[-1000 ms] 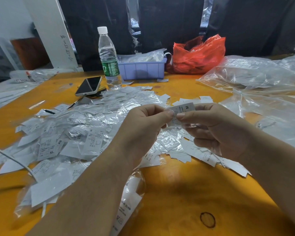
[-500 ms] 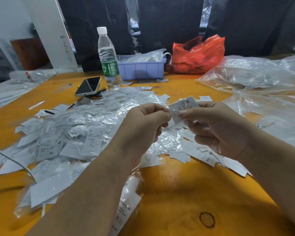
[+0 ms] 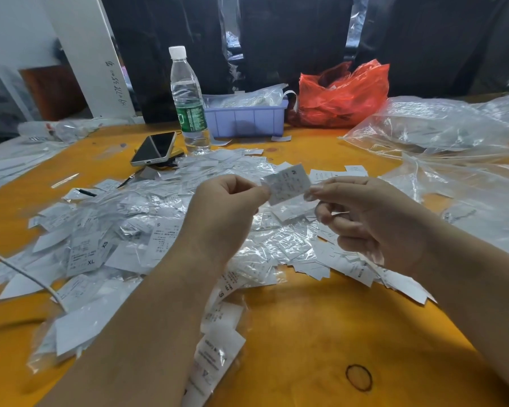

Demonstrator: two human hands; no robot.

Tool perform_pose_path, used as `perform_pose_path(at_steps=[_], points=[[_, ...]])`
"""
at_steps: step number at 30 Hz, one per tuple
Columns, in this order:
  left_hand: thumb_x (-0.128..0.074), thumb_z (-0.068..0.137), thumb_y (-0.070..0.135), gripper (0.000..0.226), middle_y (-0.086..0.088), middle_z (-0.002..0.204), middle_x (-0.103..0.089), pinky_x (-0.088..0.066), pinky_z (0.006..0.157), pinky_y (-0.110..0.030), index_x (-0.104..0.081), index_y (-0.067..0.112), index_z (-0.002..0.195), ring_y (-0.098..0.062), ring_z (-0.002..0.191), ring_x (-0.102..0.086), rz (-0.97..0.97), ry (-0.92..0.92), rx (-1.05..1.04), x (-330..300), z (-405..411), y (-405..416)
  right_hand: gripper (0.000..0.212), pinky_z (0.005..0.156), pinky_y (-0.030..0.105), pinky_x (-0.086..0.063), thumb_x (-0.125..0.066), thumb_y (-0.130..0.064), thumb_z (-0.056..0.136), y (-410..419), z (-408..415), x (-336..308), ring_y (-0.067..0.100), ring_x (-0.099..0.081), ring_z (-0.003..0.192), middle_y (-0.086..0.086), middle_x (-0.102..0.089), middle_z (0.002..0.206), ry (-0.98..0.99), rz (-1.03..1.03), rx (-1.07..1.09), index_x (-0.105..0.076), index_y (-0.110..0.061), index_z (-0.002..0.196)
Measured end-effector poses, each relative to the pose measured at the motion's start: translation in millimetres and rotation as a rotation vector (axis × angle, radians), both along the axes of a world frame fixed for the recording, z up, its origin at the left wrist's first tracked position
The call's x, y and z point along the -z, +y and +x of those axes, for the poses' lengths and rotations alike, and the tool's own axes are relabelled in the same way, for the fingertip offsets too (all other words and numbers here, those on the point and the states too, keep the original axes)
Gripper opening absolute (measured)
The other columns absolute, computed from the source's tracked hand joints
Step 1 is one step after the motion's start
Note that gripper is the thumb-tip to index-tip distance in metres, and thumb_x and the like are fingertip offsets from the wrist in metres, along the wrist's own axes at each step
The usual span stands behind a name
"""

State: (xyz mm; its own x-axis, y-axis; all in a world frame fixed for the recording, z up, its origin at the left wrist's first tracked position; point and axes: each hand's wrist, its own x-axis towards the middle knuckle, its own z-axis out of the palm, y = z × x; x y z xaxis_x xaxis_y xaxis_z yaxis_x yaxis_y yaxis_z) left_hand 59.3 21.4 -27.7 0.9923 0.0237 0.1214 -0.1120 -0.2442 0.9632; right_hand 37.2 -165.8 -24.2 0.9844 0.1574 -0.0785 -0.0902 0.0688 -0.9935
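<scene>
A small white printed label [image 3: 288, 183] marked M is held up above the table between both hands. My left hand [image 3: 227, 212] pinches its left edge with thumb and forefinger, the other fingers curled. My right hand [image 3: 370, 218] pinches its right edge with the fingertips. Under the hands lies a wide heap of white size labels and small clear plastic sleeves [image 3: 124, 230], some marked S, XS and XL. A bagged bundle of labels [image 3: 215, 348] lies by my left forearm.
On the orange table [image 3: 321, 333] stand a water bottle [image 3: 188, 101], a phone [image 3: 155, 148], a purple bin [image 3: 247, 120] and a red bag [image 3: 344, 95]. Large clear plastic bags [image 3: 441, 127] fill the right side. A white cable [image 3: 18, 268] crosses the left.
The label has been raised and turned, so its printed face now shows more fully. Both hands moved apart a little and hold it by opposite edges.
</scene>
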Motion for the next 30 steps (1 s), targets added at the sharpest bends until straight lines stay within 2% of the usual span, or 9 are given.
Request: perform_pose_path(at_steps=[3, 6, 9, 12, 13, 16, 21, 26, 30], points=[[-0.065, 0.086, 0.023, 0.011, 0.002, 0.069, -0.062, -0.044, 0.058, -0.031, -0.066, 0.018, 0.076, -0.015, 0.066, -0.056, 0.188, -0.12, -0.206, 1, 5, 8, 0.009, 0.034, 0.016, -0.023, -0.065, -0.016, 0.088, -2, 1, 0, 0.007, -0.025, 0.036, 0.005, -0.054, 0.062, -0.011, -0.07, 0.09, -0.064, -0.007, 0.089], [-0.062, 0.085, 0.024, 0.005, 0.001, 0.082, -0.064, -0.051, 0.067, -0.034, -0.064, 0.021, 0.088, -0.019, 0.078, -0.06, 0.282, -0.167, -0.339, 0, 7, 15, 0.003, 0.038, 0.016, -0.035, -0.067, -0.015, 0.088, -3, 0, 3, 0.004, -0.046, 0.042, -0.001, -0.063, 0.068, -0.188, -0.524, 0.175, -0.069, -0.015, 0.086], [-0.06, 0.083, 0.023, 0.015, 0.001, 0.082, -0.061, -0.044, 0.06, -0.031, -0.06, 0.022, 0.098, -0.02, 0.076, -0.06, 0.318, -0.191, -0.322, 1, 5, 13, 0.011, 0.051, 0.011, -0.043, -0.068, -0.019, 0.088, -4, -2, 4, 0.002, -0.062, 0.069, -0.012, -0.067, 0.078, -0.336, -0.95, 0.121, -0.069, -0.028, 0.081], [-0.061, 0.083, 0.022, 0.02, 0.004, 0.074, -0.057, -0.038, 0.056, -0.027, -0.056, 0.025, 0.102, -0.016, 0.07, -0.057, 0.343, -0.231, -0.255, 2, 1, 5, 0.003, 0.062, 0.02, -0.048, -0.073, -0.029, 0.082, -4, -5, 3, 0.002, -0.061, 0.074, -0.014, -0.065, 0.081, -0.28, -1.167, -0.009, -0.071, -0.031, 0.084], [-0.06, 0.082, 0.021, 0.021, 0.004, 0.073, -0.056, -0.037, 0.055, -0.027, -0.055, 0.025, 0.102, -0.015, 0.069, -0.056, 0.357, -0.256, -0.25, 3, 0, 4, 0.011, 0.062, 0.022, -0.047, -0.075, -0.035, 0.079, -5, -5, 2, 0.003, -0.06, 0.075, -0.014, -0.063, 0.082, -0.248, -1.223, -0.049, -0.071, -0.031, 0.088], [-0.06, 0.082, 0.018, 0.024, 0.005, 0.07, -0.053, -0.037, 0.054, -0.025, -0.054, 0.024, 0.104, -0.011, 0.068, -0.053, 0.406, -0.362, -0.293, 3, -1, 2, 0.029, 0.061, 0.023, -0.043, -0.077, -0.044, 0.074, -5, -6, 2, 0.003, -0.057, 0.077, -0.016, -0.059, 0.085, -0.182, -1.276, -0.089, -0.069, -0.033, 0.099], [-0.058, 0.082, 0.016, 0.017, 0.005, 0.065, -0.054, -0.041, 0.053, -0.024, -0.056, 0.022, 0.098, -0.01, 0.063, -0.053, 0.416, -0.475, -0.313, 1, -4, -1, 0.023, 0.057, 0.022, -0.04, -0.077, -0.038, 0.077, -4, -5, 5, 0.003, -0.057, 0.072, -0.014, -0.06, 0.082, -0.211, -1.262, -0.065, -0.071, -0.03, 0.097], [-0.059, 0.083, 0.017, 0.01, 0.006, 0.064, -0.055, -0.04, 0.054, -0.026, -0.059, 0.023, 0.091, -0.009, 0.062, -0.053, 0.397, -0.41, -0.201, 2, -6, -5, 0.006, 0.051, 0.019, -0.041, -0.075, -0.027, 0.078, -4, -3, 7, 0.007, -0.062, 0.064, -0.007, -0.068, 0.074, -0.221, -1.226, -0.052, -0.07, -0.028, 0.078], [-0.06, 0.084, 0.021, 0.007, 0.008, 0.063, -0.057, -0.036, 0.052, -0.021, -0.061, 0.027, 0.087, -0.005, 0.058, -0.053, 0.404, -0.309, -0.082, 5, -9, -9, 0.01, 0.053, 0.022, -0.05, -0.072, -0.02, 0.08, -5, -1, 10, 0.008, -0.066, 0.062, -0.003, -0.071, 0.069, -0.209, -1.204, -0.059, -0.07, -0.025, 0.071]])
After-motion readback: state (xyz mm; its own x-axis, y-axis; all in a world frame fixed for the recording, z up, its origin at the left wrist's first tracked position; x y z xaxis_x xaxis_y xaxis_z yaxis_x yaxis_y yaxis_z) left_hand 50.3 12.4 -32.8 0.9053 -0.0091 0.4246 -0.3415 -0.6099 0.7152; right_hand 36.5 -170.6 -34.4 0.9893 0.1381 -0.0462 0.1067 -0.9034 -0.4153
